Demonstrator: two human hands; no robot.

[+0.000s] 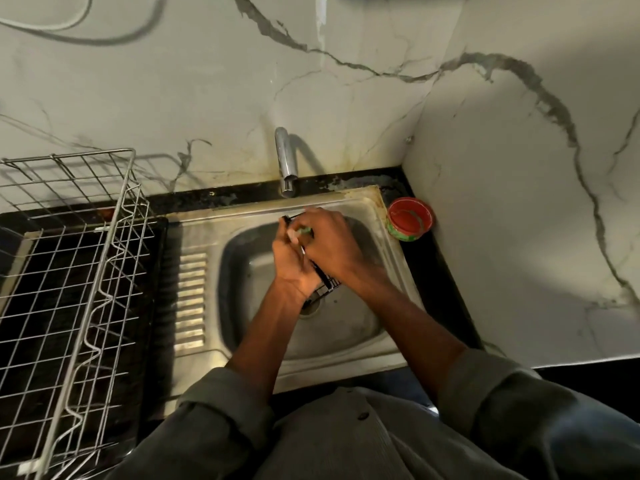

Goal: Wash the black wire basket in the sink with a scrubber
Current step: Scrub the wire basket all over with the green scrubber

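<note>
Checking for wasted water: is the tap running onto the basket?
No: nothing streams from the tap, whose spout ends dry above the sink, while both hands hold the black wire basket.

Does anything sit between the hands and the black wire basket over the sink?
Nothing visible does. Both the left hand and right hand already grip the black wire basket over the sink; a green scrubber shows between them.
</note>
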